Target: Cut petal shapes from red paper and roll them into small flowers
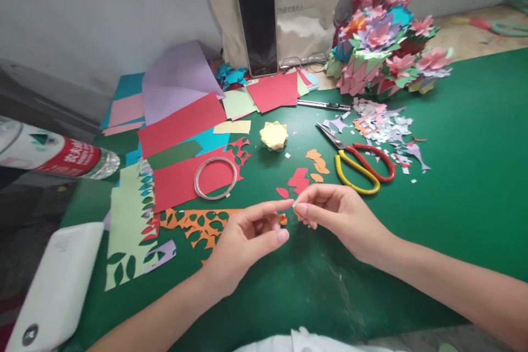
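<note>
My right hand [336,214] is closed in a pinch. Between its thumb and index finger are a small orange paper piece [297,210] and a tiny white bit at the fingertips, mostly hidden. My left hand [253,236] stretches its index finger to that white bit, with the thumb apart and the other fingers curled. Beside those curled fingers shows a bit of orange paper [283,219]; whether they touch it I cannot tell. Just beyond lie red paper petals [299,179] and orange paper petals [317,163]. A yellow folded-paper piece [274,136] stands farther back.
Scissors [358,165] lie open-bladed beyond my right hand, near paper scraps [383,126] and a utility knife [324,104]. A tape roll [215,178] rests on red paper. Paper flowers [383,44], a phone [258,25], a bottle [58,151] and a white power bank [58,280] surround the work area.
</note>
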`<state>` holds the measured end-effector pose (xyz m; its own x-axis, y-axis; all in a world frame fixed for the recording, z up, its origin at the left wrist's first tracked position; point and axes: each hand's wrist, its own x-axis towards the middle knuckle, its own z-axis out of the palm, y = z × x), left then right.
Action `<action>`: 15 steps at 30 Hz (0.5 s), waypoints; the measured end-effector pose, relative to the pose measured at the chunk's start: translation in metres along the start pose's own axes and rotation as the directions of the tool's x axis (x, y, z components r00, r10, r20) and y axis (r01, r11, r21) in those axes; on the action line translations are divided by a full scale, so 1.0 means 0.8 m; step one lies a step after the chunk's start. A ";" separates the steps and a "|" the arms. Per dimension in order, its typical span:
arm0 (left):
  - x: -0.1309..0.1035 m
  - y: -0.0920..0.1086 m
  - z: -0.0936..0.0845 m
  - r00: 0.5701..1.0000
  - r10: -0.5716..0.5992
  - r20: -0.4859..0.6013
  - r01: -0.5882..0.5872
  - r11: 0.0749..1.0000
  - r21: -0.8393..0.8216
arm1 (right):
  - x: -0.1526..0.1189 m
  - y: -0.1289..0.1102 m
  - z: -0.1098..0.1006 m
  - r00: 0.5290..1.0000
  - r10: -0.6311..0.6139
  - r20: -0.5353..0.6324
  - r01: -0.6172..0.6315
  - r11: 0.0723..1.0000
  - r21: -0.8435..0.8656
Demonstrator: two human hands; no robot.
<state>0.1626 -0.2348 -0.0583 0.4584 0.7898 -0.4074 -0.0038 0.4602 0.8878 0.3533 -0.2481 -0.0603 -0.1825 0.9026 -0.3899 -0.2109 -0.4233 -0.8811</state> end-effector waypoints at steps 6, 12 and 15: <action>-0.002 0.003 0.000 1.000 -0.010 -0.021 0.009 0.999 -0.041 | -0.001 -0.001 0.002 1.000 -0.026 0.017 0.026 0.999 -0.029; 0.002 0.012 -0.010 0.980 0.147 -0.136 -0.140 0.988 0.061 | -0.005 0.001 0.002 0.997 -0.057 0.047 0.061 0.994 -0.091; 0.000 0.010 -0.010 0.908 0.417 -0.048 -0.355 0.823 0.444 | -0.007 0.003 0.003 0.994 -0.088 0.066 0.099 0.978 -0.184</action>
<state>0.1556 -0.2280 -0.0529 0.3720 0.9282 -0.0098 0.2285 -0.0813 0.9701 0.3517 -0.2541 -0.0594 -0.2264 0.9291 -0.2924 -0.0474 -0.3104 -0.9494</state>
